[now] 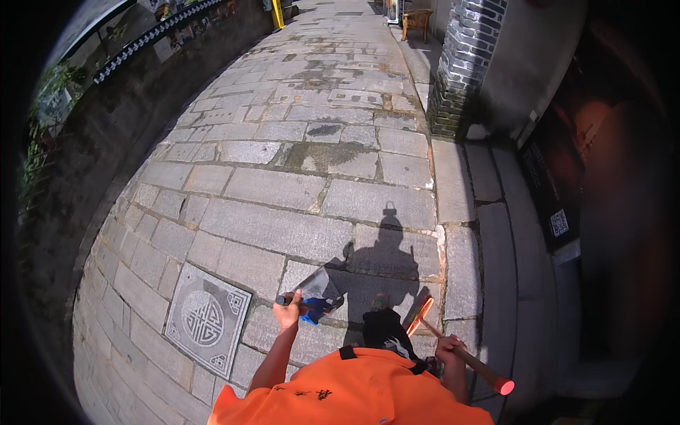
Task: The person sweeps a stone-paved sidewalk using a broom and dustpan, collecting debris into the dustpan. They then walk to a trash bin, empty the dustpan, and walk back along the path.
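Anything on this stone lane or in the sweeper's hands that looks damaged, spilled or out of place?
Only the paving: dark damp-looking stains blotch the slabs mid-lane, and more lie farther up. The left hand holds a dustpan by its handle, the right hand a broom handle; both look ordinary. The carved cover plate sits flush.

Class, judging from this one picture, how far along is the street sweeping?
Done: the stone pavement ahead shows no obvious litter. In hand: the left hand carries a dustpan, the right hand a broom; neither touches ground. Left: cannot tell; dark patches may be stains.
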Tool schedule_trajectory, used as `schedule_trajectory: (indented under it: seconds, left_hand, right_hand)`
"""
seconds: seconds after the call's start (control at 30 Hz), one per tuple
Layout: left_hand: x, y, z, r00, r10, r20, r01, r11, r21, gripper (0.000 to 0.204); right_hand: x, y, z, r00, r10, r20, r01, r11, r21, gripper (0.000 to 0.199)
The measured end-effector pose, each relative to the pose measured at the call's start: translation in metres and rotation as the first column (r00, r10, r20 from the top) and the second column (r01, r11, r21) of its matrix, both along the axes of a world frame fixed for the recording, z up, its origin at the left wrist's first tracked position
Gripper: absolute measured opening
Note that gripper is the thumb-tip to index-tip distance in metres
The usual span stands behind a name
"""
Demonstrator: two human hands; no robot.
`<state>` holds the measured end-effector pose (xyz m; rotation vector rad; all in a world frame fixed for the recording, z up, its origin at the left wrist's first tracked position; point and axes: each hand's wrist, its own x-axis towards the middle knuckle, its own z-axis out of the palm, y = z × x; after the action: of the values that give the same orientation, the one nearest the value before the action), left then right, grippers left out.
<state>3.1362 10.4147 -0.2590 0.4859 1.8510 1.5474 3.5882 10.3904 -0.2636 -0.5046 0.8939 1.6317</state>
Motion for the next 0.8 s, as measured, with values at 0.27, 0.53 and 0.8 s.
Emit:
schedule_trajectory:
  seconds: [0.27, 0.53, 0.8]
  left_hand:
    - [-0.055, 0.244, 0.009, 0.992, 0.097, 0.084, -0.093, 0.995, -0.048, 0.026]
    - [-0.089, 0.462, 0.027, 0.99, 0.138, 0.015, -0.138, 0.99, 0.011, 0.026]
    - [-0.149, 0.71, -0.031, 0.995, 0.093, -0.032, -0.093, 0.996, -0.01, 0.021]
  right_hand:
    - [-0.058, 0.294, -0.023, 0.985, -0.08, -0.152, 0.068, 0.994, -0.088, 0.014]
    - [-0.096, 0.552, 0.004, 0.97, 0.174, -0.17, -0.185, 0.982, -0.048, 0.024]
    - [-0.154, 0.792, -0.005, 0.986, 0.151, -0.075, -0.157, 0.984, -0.081, 0.015]
